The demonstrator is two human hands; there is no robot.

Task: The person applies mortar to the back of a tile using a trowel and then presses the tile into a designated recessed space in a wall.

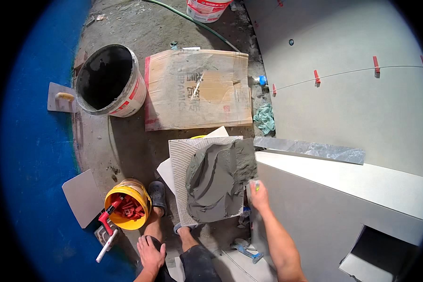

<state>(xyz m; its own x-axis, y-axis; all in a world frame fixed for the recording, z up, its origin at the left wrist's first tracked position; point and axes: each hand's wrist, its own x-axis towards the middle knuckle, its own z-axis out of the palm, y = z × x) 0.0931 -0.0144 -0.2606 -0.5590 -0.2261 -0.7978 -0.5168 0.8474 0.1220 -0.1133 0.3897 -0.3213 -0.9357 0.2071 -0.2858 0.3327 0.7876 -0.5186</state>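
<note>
A square tile (177, 152) with a ridged back lies in front of my legs, and a thick grey bed of mortar (211, 183) covers much of it. My right hand (259, 195) is closed round a trowel handle at the tile's right edge. Mortar coats the trowel blade (247, 162), so its outline is hard to tell from the heap. My left hand (150, 253) rests on my knee with its fingers spread, holding nothing.
A mortar bucket (135, 96) stands far left beside a second trowel (61, 97). Flattened cardboard (174, 113) lies beyond the tile. A yellow bucket (146, 207) holds red clips and a red-handled tool (107, 221). Tiled wall (343, 108) and a white ledge (385, 178) bound the right.
</note>
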